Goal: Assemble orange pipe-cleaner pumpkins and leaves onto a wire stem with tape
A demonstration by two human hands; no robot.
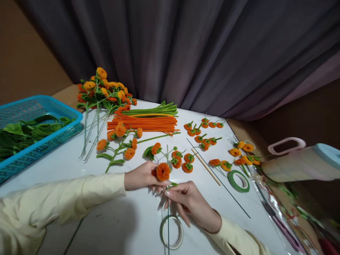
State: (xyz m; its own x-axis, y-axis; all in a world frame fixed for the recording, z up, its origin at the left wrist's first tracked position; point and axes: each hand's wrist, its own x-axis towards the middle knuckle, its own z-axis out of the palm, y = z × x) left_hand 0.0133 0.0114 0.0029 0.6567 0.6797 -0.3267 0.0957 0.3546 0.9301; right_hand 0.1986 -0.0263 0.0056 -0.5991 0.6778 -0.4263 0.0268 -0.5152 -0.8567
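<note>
My left hand (145, 176) is closed round the stem just under an orange fuzzy flower (163, 172), above the white tabletop. From the right, my right hand (190, 200) pinches the same stem just below the flower head, near a short green piece. A thin dark green wire (168, 216) hangs down from between the hands. It passes in front of a roll of green tape (162, 232) on the table. Dark green leaves (148, 152) and several small orange flowers (187, 167) lie just beyond my hands.
A blue basket (79, 118) of green leaves stands at the left. Behind are finished flower stems (102, 90) and orange pipe cleaners (148, 123). On the right lie a wooden stick (206, 167), another tape roll (231, 180), a lidded jug (300, 163) and pink-handled scissors (285, 232).
</note>
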